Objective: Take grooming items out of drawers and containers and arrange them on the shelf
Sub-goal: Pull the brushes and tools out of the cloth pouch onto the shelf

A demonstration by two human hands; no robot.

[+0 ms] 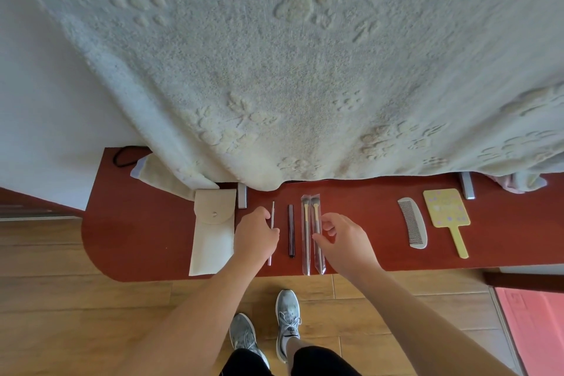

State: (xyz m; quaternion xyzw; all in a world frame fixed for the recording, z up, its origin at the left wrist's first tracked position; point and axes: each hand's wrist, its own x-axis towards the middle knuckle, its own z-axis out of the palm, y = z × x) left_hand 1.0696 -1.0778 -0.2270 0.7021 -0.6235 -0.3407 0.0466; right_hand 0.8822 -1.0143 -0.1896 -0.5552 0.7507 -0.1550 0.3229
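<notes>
My left hand [256,235] is curled around a thin pale stick [272,214]. My thumb and fingers pinch it near its middle. The stick lies lengthways on a reddish-brown shelf [137,238], and both its ends show, one beyond my knuckles and one nearer to me. On the outer side of this hand, right against it, lies a cream fabric pouch [213,232] with its flap folded down.

My right hand [345,241] hangs just above the shelf with its fingers loosely curled. Under its thumb and forefinger lie two make-up brushes in clear sleeves, side by side with their bristles pointing away from me. They are the inner brush [305,223] and the outer brush [316,217]. My thumb tip meets the sleeve of the outer brush. I cannot tell whether this hand truly pinches the sleeve or only touches it.

Between my two hands lies a dark pencil [291,230]. It is parallel to the stick and the brushes, and neither hand touches it.

Well out past my right hand lies a pale comb [412,223]. Beside it, farther out, is a yellow hand mirror [446,207] with its handle pointing toward me.

Beyond both hands, a pale textured blanket [290,70] hangs down over the back of the shelf. Below my wrists are a wooden floor [76,314] and my grey trainers [288,320].
</notes>
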